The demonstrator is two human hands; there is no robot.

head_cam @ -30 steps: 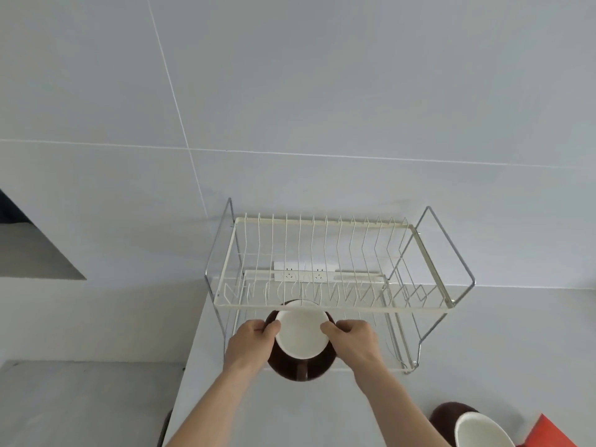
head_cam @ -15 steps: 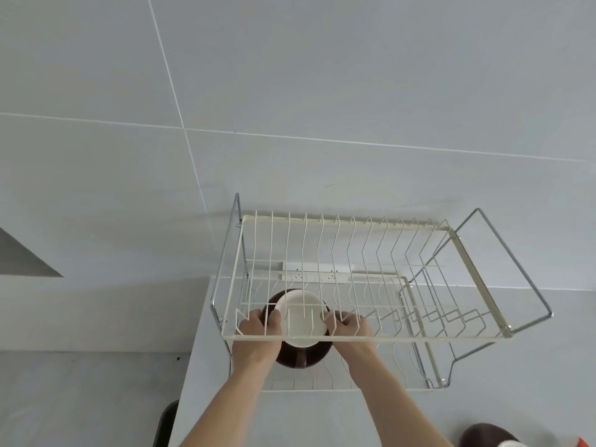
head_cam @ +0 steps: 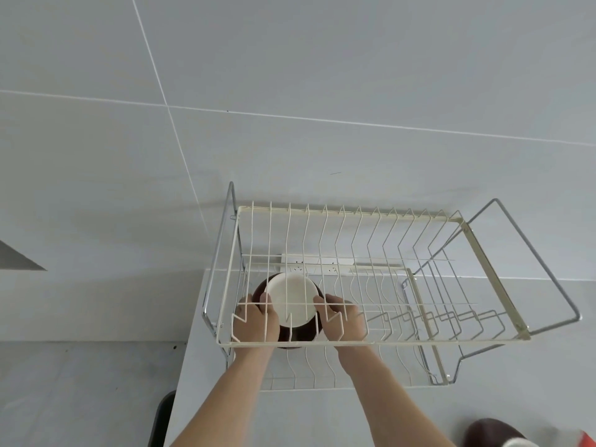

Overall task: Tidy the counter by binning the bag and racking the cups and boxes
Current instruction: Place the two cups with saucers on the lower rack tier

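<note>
I hold a brown cup with a white inside (head_cam: 292, 298) between both my hands, on the lower tier of the two-tier wire dish rack (head_cam: 354, 342), toward its left end. My left hand (head_cam: 256, 322) presses on the cup's 9 o'clock side, my right hand (head_cam: 343, 319) on its 3 o'clock side, each with fingers curled around the brown wall and a thumb lying near the white rim, so both are clamped on the cup. The cup is tilted, its open mouth turned up toward me and slightly toward 12 o'clock, and I see it through the cream wires of the upper tier, which crosses over my knuckles. Whether its base already rests on the lower wires I cannot tell, since my hands and the front rail cover that part. The rack stands on the pale grey counter (head_cam: 290, 421) against the tiled wall (head_cam: 290, 75), with a white socket strip (head_cam: 317, 262) on the wall just behind it at 12 o'clock from the cup. Well away at 4 o'clock, at the frame's lower right edge, sits a second brown cup (head_cam: 493, 433), blurred, and just beside it a scrap of something red (head_cam: 587, 438) that I cannot make out. At 7 o'clock, below the counter's left edge, a dark rounded object (head_cam: 163, 417) shows against the floor.
</note>
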